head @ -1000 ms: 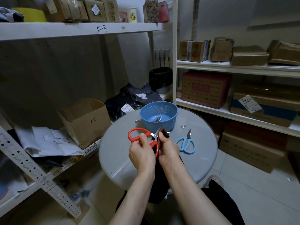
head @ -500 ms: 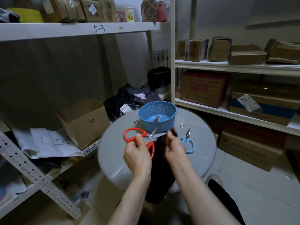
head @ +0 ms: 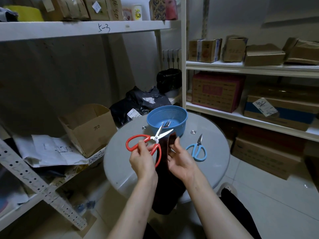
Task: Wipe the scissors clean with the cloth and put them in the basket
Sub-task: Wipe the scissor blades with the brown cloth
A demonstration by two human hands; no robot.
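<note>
My left hand (head: 142,160) grips the red-handled scissors (head: 148,142) by their handles above the round table. Their blades are spread open and point up-right toward the blue basket (head: 167,116). My right hand (head: 181,159) holds a dark brown cloth (head: 166,152) just right of the scissors; the cloth hangs down over the table's front edge. The cloth is apart from the blades. Another pair of scissors (head: 167,124) lies inside the basket. Blue-handled scissors (head: 197,150) lie on the table to the right.
The grey round table (head: 120,159) stands between shelving. An open cardboard box (head: 88,126) and papers (head: 51,150) sit on the low left shelf. Black bags (head: 139,104) lie behind the basket. Stacked cartons (head: 217,92) fill the right shelves.
The cloth has come off the blades and my right hand has drawn back to the right. The red scissors' blades have spread open and now point toward the basket.
</note>
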